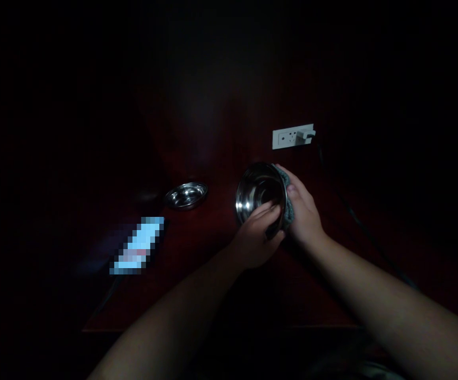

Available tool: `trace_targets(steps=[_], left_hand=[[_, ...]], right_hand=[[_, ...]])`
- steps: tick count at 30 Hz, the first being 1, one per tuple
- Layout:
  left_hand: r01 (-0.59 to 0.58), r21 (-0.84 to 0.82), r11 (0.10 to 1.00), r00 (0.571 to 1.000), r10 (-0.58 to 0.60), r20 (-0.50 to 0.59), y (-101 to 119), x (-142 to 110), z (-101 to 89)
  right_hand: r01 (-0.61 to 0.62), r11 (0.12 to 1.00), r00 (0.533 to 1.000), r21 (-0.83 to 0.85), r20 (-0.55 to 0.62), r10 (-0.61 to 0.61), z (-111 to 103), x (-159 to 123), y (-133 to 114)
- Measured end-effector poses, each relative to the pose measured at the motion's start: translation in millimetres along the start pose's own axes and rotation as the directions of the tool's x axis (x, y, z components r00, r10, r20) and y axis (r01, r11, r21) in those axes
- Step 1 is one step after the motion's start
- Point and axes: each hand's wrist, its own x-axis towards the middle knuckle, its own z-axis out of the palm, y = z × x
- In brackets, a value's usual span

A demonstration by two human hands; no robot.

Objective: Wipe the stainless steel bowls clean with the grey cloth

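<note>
A shiny metal bowl is held up off the dark red table, tilted with its mouth facing me and to the left. My left hand grips its near rim, fingers reaching inside and thumb side low on the outside. At the bowl's right side, my right hand is closed around a grey-green cloth, pressing it against the outer wall. Part of the cloth and the right fingertips are hidden behind the bowl. To the left, a shallow metal dish rests on the table.
A bright pixelated screen, phone-shaped, lies at the left. A white wall socket holds a plug, whose dark cable runs down the right side. The table's front edge crosses below my arms. Most surroundings are dark.
</note>
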Motion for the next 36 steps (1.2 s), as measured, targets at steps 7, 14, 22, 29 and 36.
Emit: trace_targets(steps=[7,14,22,29,36], left_hand=[[-0.007,-0.024,1.000,1.000,0.008,0.025,2.4,-0.6,-2.1],[0.015,-0.024,1.000,1.000,-0.016,-0.023,-0.1,-3.0,0.8],[0.109,-0.026,0.994,0.992,-0.110,-0.062,4.4,-0.4,2.2],[0.062,-0.029,0.998,0.997,-0.064,-0.051,4.1,1.7,2.0],[0.059,-0.049,0.997,0.998,-0.060,-0.027,2.4,3.2,0.8]], right_hand=[[-0.005,1.000,1.000,0.000,-0.026,0.005,0.4,0.4,-3.3],[-0.016,1.000,1.000,0.014,-0.024,0.016,2.0,-0.7,-3.0],[-0.005,1.000,0.999,-0.018,0.042,0.006,2.9,-3.8,0.9],[0.038,0.998,0.998,-0.058,0.043,-0.036,1.4,-3.9,-0.4],[0.023,0.998,0.999,-0.061,0.047,-0.021,1.3,-2.9,2.6]])
